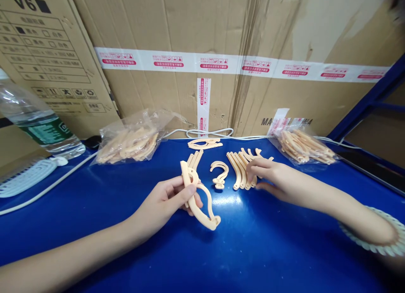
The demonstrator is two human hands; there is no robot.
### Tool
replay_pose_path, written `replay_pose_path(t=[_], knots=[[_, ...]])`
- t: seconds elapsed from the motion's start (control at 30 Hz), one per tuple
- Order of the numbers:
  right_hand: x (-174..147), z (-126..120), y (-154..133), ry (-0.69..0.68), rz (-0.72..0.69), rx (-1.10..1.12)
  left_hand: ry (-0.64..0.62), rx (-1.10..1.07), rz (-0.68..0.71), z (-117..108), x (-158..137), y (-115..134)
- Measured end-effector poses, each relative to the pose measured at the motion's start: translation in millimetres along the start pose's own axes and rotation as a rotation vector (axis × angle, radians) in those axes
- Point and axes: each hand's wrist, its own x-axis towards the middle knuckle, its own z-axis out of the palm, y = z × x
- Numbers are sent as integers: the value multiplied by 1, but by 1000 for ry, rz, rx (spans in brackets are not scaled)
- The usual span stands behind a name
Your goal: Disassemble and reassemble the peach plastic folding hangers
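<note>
"One cream frame [202,218] is sitting in the left hand [167,198] — the thumb is pressing on the near side."

"How is that grip looking?"

"It is pinching the frame near the top. The low end is sticking out over the blue surface [253,250]. If the thumb is slipping, I am thinking the frame could be falling."

"And the thin bent arm [208,198]?"

"It is meeting the thick arm at the low end. If that joint is wobbling, the thin arm could be swinging and nipping a finger."

"What is the right hand [278,179] doing?"

"Its fingertips are resting at a row of curved strips [237,169]. I am not seeing if that grip is pinching one or just touching — the fingers are hiding it."

"Could something be going wrong there?"

"Maybe. The strips are lying close together, so a tug on one could be dragging its neighbours crooked. The curled hooks [225,170] are lying just beside the row, between the two hands. A bump could be sending them sliding."

"What about the left side?"

"Some more strips [199,158] are lying just behind the left hand, so a knuckle could be knocking them. The flat frame [213,146] is lying farther back, so it is looking safer."
</note>
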Motion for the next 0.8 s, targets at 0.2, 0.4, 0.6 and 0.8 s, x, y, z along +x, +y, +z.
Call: replay_pose_path(t=[0.2, 0.4, 0.6, 0.8], knots=[[-1, -2, 8, -37, 42, 26, 16, 7, -12, 0, 1, -1], [2, 3, -15, 129, -32, 4, -2, 71, -15, 0, 2, 2], [3, 25, -69, 134, -393, -132, -41, 137, -26, 4, 0, 5], [3, 36, -76, 215, -477, -337, -105, 189, -11, 8, -5, 3]])
